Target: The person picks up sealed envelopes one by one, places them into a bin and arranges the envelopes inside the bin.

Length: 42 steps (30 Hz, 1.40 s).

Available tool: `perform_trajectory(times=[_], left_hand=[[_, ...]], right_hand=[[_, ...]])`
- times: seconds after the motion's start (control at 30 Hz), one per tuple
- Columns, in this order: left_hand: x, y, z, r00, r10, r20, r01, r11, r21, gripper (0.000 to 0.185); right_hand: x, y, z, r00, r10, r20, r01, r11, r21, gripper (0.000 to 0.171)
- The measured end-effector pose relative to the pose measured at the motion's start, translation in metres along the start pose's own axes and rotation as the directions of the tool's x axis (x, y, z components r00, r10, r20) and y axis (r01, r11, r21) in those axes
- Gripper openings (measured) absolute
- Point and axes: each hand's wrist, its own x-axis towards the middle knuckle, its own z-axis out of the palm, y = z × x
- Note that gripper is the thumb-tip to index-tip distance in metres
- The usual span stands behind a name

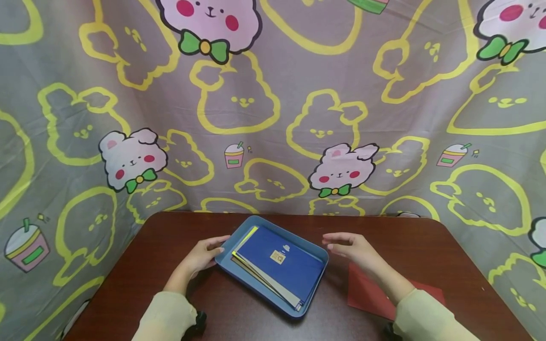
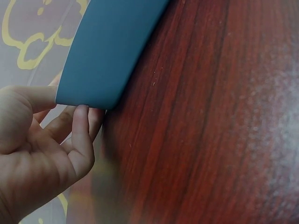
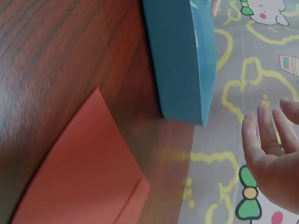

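A blue rectangular tray (image 1: 256, 285) sits turned at an angle on the table and holds a small stack of thin booklets. On top lies a dark blue booklet (image 1: 294, 272) with a pale emblem and a square label; yellow, tan and whitish edges show beneath it. My left hand (image 1: 204, 254) grips the tray at its left end, thumb over the rim and fingers against the outer wall (image 2: 105, 56). Beyond the tray's right corner, my right hand (image 1: 351, 248) is held in the air with fingers extended, apart from the tray and holding nothing.
A flat red paper piece (image 1: 368, 293), like an envelope or folder, lies on the dark wooden table (image 1: 179, 237) under my right forearm. Behind the table's far edge hangs a grey cloth (image 1: 273, 180) printed with cartoon rabbits.
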Motion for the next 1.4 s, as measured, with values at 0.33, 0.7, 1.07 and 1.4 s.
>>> perform_trajectory(times=[0.33, 0.7, 1.07, 1.4], left_hand=[[-0.001, 0.0, -0.002, 1.0, 0.012, -0.005, -0.012, 1.0, 0.005, 0.042], [-0.002, -0.003, -0.003, 1.0, 0.017, -0.004, -0.017, 1.0, 0.01, 0.042], [0.001, -0.003, -0.003, 1.0, 0.008, -0.009, -0.008, 1.0, -0.009, 0.041], [0.001, -0.003, -0.003, 1.0, 0.016, 0.0, -0.016, 1.0, -0.022, 0.042]], right_hand=[[-0.013, -0.008, -0.025, 1.0, -0.014, 0.013, 0.015, 1.0, -0.026, 0.044], [-0.023, 0.005, -0.047, 0.997, -0.072, -0.031, 0.062, 0.963, -0.262, 0.043], [-0.039, 0.015, -0.075, 0.991, -0.124, 0.057, 0.136, 0.929, -0.344, 0.043], [-0.052, 0.035, -0.107, 0.993, -0.018, 0.119, 0.069, 0.897, -0.437, 0.052]])
